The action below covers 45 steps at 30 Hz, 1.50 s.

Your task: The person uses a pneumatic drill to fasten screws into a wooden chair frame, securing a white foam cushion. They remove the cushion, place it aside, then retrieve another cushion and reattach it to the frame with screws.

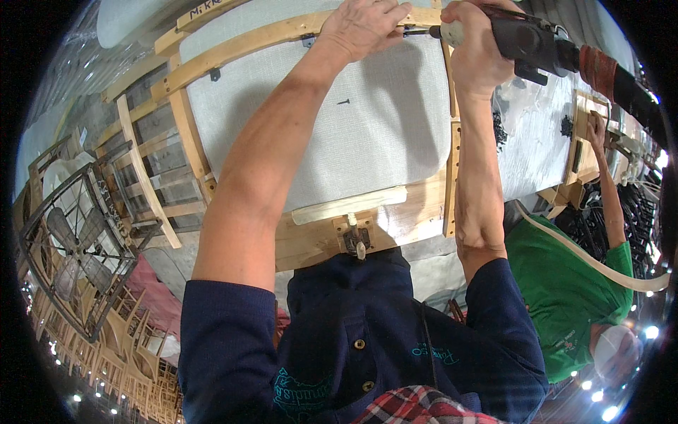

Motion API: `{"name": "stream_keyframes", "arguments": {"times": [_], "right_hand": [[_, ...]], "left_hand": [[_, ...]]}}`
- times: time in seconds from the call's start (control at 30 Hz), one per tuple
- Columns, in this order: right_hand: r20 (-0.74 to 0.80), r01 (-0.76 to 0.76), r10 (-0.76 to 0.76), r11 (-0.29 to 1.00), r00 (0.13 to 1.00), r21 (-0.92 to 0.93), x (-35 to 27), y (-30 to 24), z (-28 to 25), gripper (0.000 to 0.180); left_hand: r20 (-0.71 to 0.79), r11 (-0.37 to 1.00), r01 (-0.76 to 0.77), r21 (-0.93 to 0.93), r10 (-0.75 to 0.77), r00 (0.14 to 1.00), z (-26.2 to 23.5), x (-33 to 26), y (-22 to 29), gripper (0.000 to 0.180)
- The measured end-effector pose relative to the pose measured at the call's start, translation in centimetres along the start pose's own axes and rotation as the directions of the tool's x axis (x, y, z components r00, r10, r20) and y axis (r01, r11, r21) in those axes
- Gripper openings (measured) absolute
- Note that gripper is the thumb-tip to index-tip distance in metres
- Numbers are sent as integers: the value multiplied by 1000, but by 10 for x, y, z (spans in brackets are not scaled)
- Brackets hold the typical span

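My right hand grips a dark power screwdriver, its bit pointing left along a curved wooden rail. Close to the bit's tip, my left hand rests at the rail with its fingers curled together. Whatever the fingertips may pinch there is too small to make out. Below the hands lies a light grey fabric panel set within the wooden frame, with a loose dark screw on it. Small black brackets sit along the rail's inner edge.
A toggle clamp with a padded bar stands at the near edge. A caged fan and wooden chair frames are at left. On the right, a person in a green shirt reaches toward wooden parts; dark screws lie in a pile.
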State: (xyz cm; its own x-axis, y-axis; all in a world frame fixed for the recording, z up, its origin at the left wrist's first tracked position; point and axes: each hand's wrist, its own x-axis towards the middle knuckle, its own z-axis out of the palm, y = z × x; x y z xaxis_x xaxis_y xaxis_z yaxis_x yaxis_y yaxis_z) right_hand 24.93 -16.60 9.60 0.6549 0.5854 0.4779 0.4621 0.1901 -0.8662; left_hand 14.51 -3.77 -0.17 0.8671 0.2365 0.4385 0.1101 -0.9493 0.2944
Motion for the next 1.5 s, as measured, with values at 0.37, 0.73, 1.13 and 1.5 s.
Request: {"name": "stream_keyframes", "arguments": {"times": [0.37, 0.73, 1.13, 1.5], "right_hand": [[-9, -55, 55, 998, 998, 6, 2, 11, 5, 24], [-29, -52, 53, 998, 998, 29, -3, 15, -1, 25], [3, -62, 62, 997, 998, 54, -3, 17, 1, 22], [-68, -72, 71, 997, 995, -22, -1, 1, 8, 19]], "left_hand": [[-13, 999, 20, -43, -21, 1000, -3, 2, -3, 55], [-4, 1000, 7, -8, -7, 1000, 3, 2, 1, 54], [8, 1000, 18, -26, -17, 1000, 4, 1, 0, 54], [32, 999, 30, -15, -29, 999, 4, 2, 0, 54]]}}
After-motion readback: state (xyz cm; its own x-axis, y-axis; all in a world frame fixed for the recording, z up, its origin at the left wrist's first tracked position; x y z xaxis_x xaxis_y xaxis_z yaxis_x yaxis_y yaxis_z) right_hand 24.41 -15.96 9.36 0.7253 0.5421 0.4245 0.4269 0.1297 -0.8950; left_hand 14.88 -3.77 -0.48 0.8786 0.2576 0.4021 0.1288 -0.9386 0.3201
